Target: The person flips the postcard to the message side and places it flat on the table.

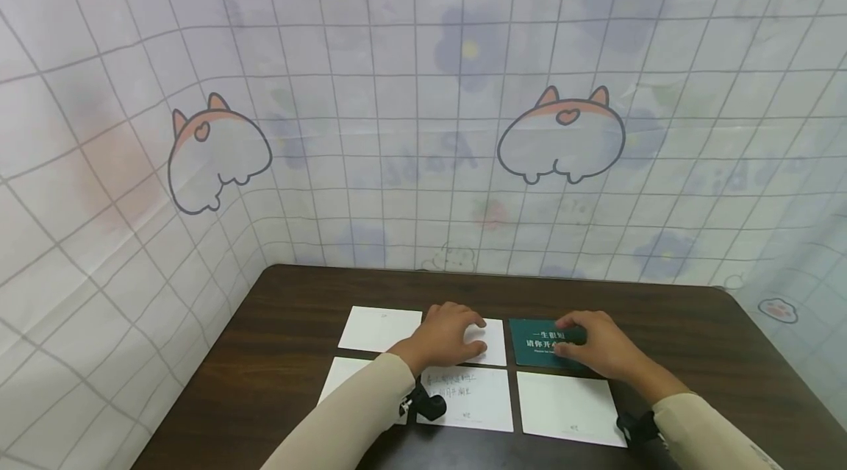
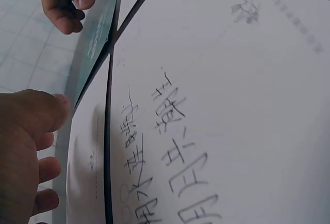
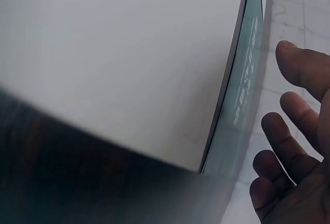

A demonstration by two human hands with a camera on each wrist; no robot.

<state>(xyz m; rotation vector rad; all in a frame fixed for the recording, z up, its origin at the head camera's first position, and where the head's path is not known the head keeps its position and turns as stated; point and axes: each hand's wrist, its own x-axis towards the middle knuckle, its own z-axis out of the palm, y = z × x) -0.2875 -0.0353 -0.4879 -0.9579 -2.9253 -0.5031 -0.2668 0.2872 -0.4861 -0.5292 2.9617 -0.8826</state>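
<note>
In the head view, my left hand (image 1: 445, 337) is over a white card (image 1: 495, 346) in the far row, its thumb and fingers apart with nothing between them. My right hand (image 1: 598, 345) is at the right side of a dark green card (image 1: 529, 343) with white printed characters, covering part of it. The right wrist view shows this hand's fingers (image 3: 281, 136) loosely bent and spread, holding nothing. Nearer lies a white card with handwriting (image 1: 466, 398), also large in the left wrist view with a small drawing (image 2: 246, 10). Whether either hand touches a card, I cannot tell.
Other white cards lie in two rows: one at far left (image 1: 380, 329), one at near left (image 1: 340, 374) partly under the left sleeve (image 1: 357, 411), one at near right (image 1: 569, 407). The dark wooden table (image 1: 265, 352) meets a gridded curtain (image 1: 397, 124) behind.
</note>
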